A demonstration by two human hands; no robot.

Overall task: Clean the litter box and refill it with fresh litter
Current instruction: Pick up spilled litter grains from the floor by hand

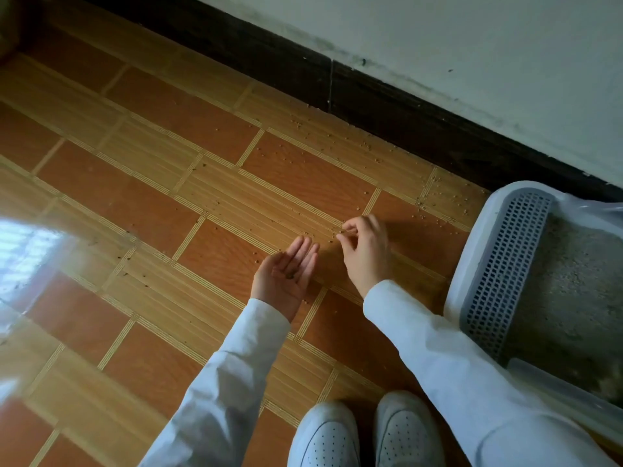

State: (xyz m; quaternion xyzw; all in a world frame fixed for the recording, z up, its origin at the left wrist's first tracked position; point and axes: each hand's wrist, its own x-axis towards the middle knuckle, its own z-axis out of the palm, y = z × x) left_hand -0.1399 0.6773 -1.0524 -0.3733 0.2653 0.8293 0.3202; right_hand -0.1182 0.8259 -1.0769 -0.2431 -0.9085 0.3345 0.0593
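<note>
The white litter box (472, 251) stands at the right edge, with a grey perforated step (505, 271) along its near side and grey litter (569, 298) inside. Loose litter grains (421, 203) lie scattered over the tiled floor between the box and the wall. My left hand (286, 274) is held palm up just above the floor, cupped, with a few dark grains in it. My right hand (362, 244) is beside it, thumb and forefinger pinched together at the floor on a grain.
A dark skirting board (337, 85) runs diagonally under the pale wall. A clear plastic bag (593, 210) lies at the box's far side. My two white shoes (367, 433) are at the bottom. Glare covers the floor at the left.
</note>
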